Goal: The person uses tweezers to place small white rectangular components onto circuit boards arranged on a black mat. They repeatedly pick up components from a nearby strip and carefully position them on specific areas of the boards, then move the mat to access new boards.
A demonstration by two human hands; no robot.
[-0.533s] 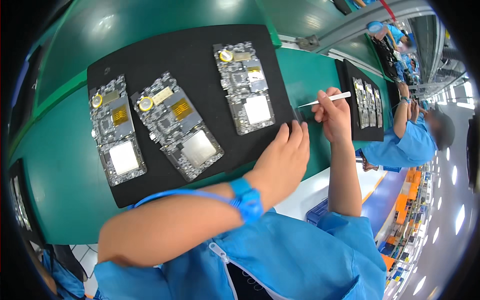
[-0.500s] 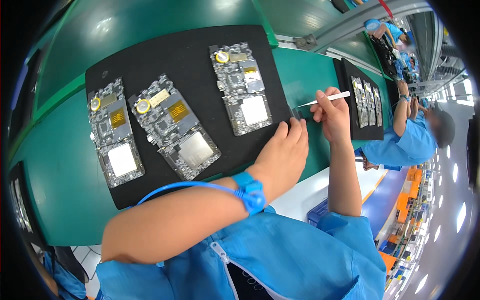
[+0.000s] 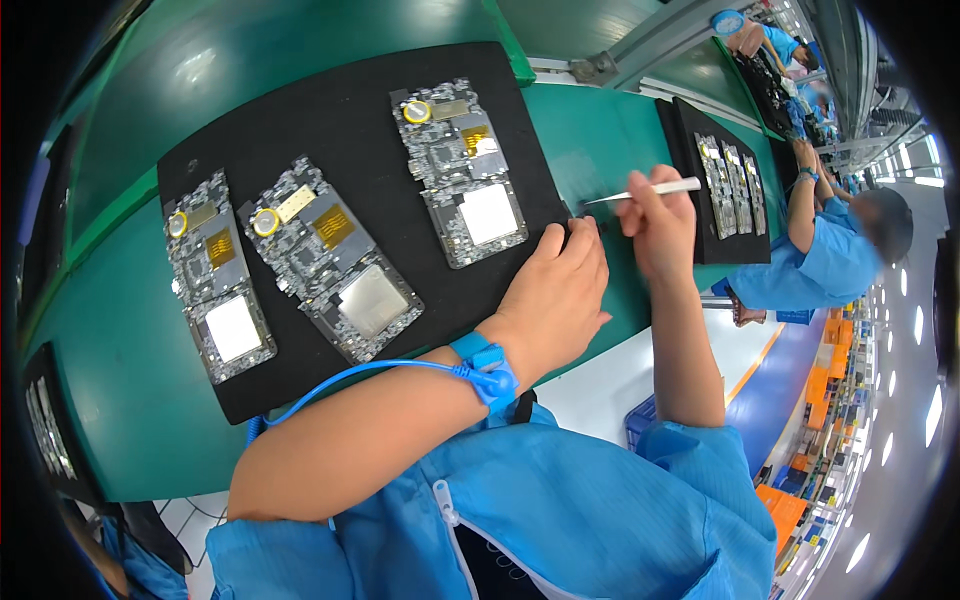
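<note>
My right hand [image 3: 660, 215] is closed around white tweezers [image 3: 660, 188], whose tip points left toward my left fingertips. A small dark piece [image 3: 574, 210] lies under that tip at the right edge of the black mat [image 3: 370, 130]; its kind is too small to tell. My left hand [image 3: 550, 295] reaches over the mat, fingers bent together against this piece and thumb sticking out apart. A blue wrist strap [image 3: 488, 375] with a cord circles my left wrist. On the mat lie three circuit boards: one nearest my left hand [image 3: 460, 170], one in the middle [image 3: 330, 260], one far left [image 3: 218, 275].
The green bench top [image 3: 570, 120] runs under the mat. To the right, another black mat [image 3: 715, 255] carries several boards, and a person in blue [image 3: 815, 255] works beyond it. More boards [image 3: 48, 425] lie at the far left. A blue crate [image 3: 640, 420] stands below the bench edge.
The view has shifted slightly, so the boards sit a little further left. The tweezer tip has come closer to the small piece. My left thumb now shows.
</note>
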